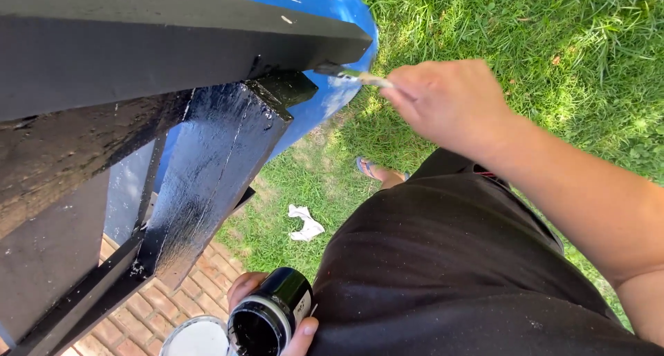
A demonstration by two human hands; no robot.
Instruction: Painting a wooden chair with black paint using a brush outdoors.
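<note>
Head view: right hand [449, 103] closes its grip on a thin paintbrush [353, 74], whose tip touches the far end of the glossy black-painted wooden frame [207, 155]. Near and low, left hand [277, 321] clasps a small open black paint can [266, 314] beside its white lid [196, 337], above red brick paving [166, 300].

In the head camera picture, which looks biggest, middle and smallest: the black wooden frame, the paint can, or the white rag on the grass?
1. black wooden frame, though it is nearest the camera.
2. paint can, held in the left hand.
3. white rag, farther off, so unsure.
</note>
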